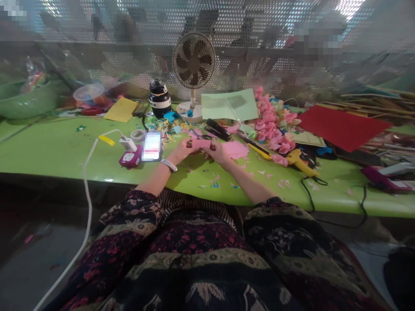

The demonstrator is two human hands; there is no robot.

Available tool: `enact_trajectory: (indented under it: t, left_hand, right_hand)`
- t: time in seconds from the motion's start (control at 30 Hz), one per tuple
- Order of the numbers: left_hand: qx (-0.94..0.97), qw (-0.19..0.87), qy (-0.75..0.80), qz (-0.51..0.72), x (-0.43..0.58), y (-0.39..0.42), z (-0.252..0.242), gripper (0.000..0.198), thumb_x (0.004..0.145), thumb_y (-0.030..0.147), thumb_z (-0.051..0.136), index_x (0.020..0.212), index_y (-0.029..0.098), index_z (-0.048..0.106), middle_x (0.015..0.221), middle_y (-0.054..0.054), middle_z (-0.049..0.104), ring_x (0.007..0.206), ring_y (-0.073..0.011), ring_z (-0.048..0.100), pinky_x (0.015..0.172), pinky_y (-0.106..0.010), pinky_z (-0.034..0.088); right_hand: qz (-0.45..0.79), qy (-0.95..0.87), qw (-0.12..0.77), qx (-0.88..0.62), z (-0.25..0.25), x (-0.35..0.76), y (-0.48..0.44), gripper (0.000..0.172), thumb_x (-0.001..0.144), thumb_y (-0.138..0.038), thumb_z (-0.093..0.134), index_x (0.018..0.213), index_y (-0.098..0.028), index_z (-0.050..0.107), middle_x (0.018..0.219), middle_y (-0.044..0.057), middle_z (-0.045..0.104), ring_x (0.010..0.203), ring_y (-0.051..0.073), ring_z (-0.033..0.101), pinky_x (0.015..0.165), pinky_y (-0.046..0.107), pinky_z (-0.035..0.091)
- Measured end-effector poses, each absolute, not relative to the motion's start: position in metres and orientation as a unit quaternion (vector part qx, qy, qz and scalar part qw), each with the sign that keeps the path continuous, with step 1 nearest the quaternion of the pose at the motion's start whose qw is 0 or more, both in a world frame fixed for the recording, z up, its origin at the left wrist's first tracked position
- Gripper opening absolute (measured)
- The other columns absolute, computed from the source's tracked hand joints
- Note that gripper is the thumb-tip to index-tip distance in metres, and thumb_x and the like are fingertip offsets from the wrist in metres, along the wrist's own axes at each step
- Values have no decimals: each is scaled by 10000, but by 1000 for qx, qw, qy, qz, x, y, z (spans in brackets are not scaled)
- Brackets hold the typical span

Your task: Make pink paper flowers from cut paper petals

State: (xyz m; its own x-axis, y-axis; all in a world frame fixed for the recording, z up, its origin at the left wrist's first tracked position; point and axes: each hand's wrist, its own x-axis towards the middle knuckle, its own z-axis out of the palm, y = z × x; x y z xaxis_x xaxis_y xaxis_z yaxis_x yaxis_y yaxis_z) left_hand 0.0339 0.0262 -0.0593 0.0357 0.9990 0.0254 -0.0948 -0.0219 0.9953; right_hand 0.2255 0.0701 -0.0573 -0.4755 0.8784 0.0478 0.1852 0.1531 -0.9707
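A small pink strip of paper (pixel 201 143) is held up between my two hands above the green table. My left hand (pixel 183 150), with a pale band on its wrist, pinches the strip's left end. At the right end, the fingers of my right hand (pixel 218 153) close on the same strip. More pink paper (pixel 236 149) lies flat just right of my right hand. Scissors (pixel 203 134) rest right behind the strip, partly hidden. A black stapler (pixel 218 130) lies beyond my right hand.
A fan (pixel 194 62) stands at the back beside a black jar (pixel 159 99). Pink paper petals (pixel 270 121) pile up at right, near a yellow glue gun (pixel 301 162) and a yellow cutter (pixel 259 151). A phone (pixel 151 146) and purple adapter (pixel 130 157) sit left.
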Motion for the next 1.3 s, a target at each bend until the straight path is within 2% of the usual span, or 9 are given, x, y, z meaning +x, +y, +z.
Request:
enact_trajectory:
  t: [0.17,0.37,0.6,0.8,0.93,1.03,1.1,1.2,1.3]
  left_hand:
    - [493,520,462,523,32,27,-57,387,686,173,906,1006,161,688,897,-79,778,872,-194,755,916,-395,594]
    - [494,514,467,523,29,29,-58,449,635,188,942,993,160,672,878,-71,783,820,-185,754,894,-394,601]
    - [483,529,467,518,23,30,-59,456,683,164,917,1059,140,661,898,-94,783,793,-193,760,866,-401,606]
    - [472,535,475,515,17,28,-55,452,703,164,908,1077,134,657,876,-85,779,773,-194,761,874,-396,615]
    - [441,541,464,545,12,29,-53,467,712,152,897,1108,120,652,831,-68,779,749,-166,756,880,-355,609]
    - [380,517,466,609,10,31,-51,409,741,150,873,1093,137,665,858,-50,783,775,-141,751,907,-328,593]
    - [340,510,469,636,13,32,-51,335,785,193,849,1072,158,680,915,-54,790,845,-153,759,906,-322,591]
    - [335,563,451,606,25,31,-53,228,855,316,805,1005,166,721,1005,-86,793,982,-208,757,906,-352,597]
    - [354,593,442,572,37,31,-57,188,810,289,839,869,154,723,914,-63,791,926,-200,754,923,-354,589]
  right_hand:
    - [544,-667,304,-409,-49,227,66,143,887,-238,791,928,-154,684,731,25,743,531,101,671,453,183,571]
    - [562,-661,282,-410,-39,229,65,267,863,-178,808,717,-167,585,645,26,722,475,95,660,417,164,547]
    - [574,-663,255,-407,-26,233,59,229,907,-98,738,729,-150,606,732,61,765,490,95,669,428,182,555]
    - [587,-667,241,-390,-27,231,61,186,917,-118,734,752,-135,649,723,75,772,512,114,685,481,216,582]
    - [593,-656,252,-393,-31,231,64,208,917,-128,735,734,-130,638,712,68,777,488,91,669,449,167,512]
    - [600,-624,283,-412,-31,232,66,224,924,-120,719,722,-133,623,746,66,790,481,70,661,420,135,429]
    - [611,-591,307,-428,-31,232,66,216,934,-119,703,735,-135,619,765,60,795,471,54,646,415,124,400]
    - [625,-558,332,-434,-31,228,62,193,957,-92,660,771,-134,630,771,44,796,453,27,616,437,108,408]
    - [625,-563,329,-430,-32,223,56,193,963,-86,648,776,-133,643,772,48,797,466,33,625,449,112,435]
